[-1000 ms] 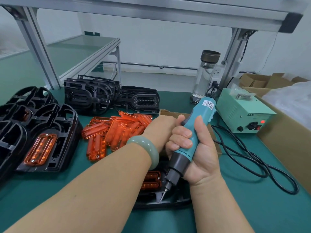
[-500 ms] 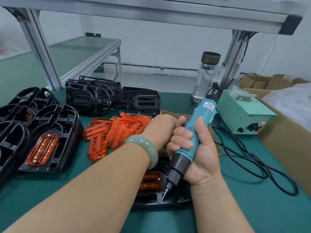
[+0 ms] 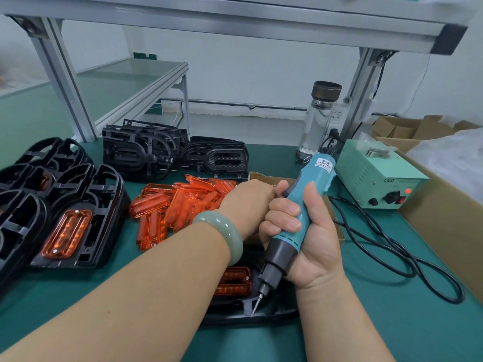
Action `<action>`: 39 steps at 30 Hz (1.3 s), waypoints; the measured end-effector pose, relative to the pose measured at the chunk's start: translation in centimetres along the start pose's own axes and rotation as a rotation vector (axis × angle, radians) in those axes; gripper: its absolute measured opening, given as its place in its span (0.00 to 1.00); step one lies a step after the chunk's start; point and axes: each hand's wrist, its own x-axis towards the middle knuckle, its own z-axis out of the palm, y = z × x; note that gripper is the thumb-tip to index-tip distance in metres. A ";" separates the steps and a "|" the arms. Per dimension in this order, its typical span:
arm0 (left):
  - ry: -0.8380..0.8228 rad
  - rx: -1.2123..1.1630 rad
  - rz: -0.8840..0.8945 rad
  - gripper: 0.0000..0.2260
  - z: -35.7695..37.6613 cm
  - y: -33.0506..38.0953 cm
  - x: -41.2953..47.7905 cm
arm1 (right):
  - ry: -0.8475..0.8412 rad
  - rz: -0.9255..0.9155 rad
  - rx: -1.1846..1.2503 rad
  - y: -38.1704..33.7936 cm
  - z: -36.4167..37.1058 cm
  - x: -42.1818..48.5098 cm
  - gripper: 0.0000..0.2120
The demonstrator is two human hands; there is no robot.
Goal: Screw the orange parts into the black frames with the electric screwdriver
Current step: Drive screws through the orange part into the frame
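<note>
My right hand (image 3: 313, 246) grips the teal electric screwdriver (image 3: 311, 184) upright, a little tilted. Its bit points down at the near edge of a black frame (image 3: 274, 317) lying in front of me. An orange part (image 3: 234, 280) sits in that frame, half hidden by my left forearm. My left hand (image 3: 248, 202) reaches across to a small cardboard box (image 3: 264, 176) behind the screwdriver, and its fingers are hidden. A pile of loose orange parts (image 3: 177, 205) lies just left of it.
On the left lie black frames, the nearest (image 3: 104, 205) with an orange part (image 3: 66, 232) in it. More black frames (image 3: 146, 150) stand at the back. A green power supply (image 3: 376, 178), its cable (image 3: 392, 246), a bottle (image 3: 316, 121) and a large carton (image 3: 444, 220) are on the right.
</note>
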 end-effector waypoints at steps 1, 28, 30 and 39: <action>0.096 -0.029 -0.056 0.13 -0.5 0.4 -0.2 | -0.002 -0.001 0.000 0.0 0.0 0.0 0.26; 0.679 -1.776 -0.761 0.06 0.8 -1.6 -12.0 | 0.370 -0.583 -0.093 0.8 0.3 1.1 0.09; 0.654 -1.797 -0.771 0.08 0.8 -1.4 -12.1 | 0.402 -0.614 -0.085 0.8 0.4 1.1 0.10; 0.522 -2.009 -0.760 0.08 0.9 -0.9 -12.2 | 0.477 -0.661 -0.049 0.6 0.5 1.0 0.11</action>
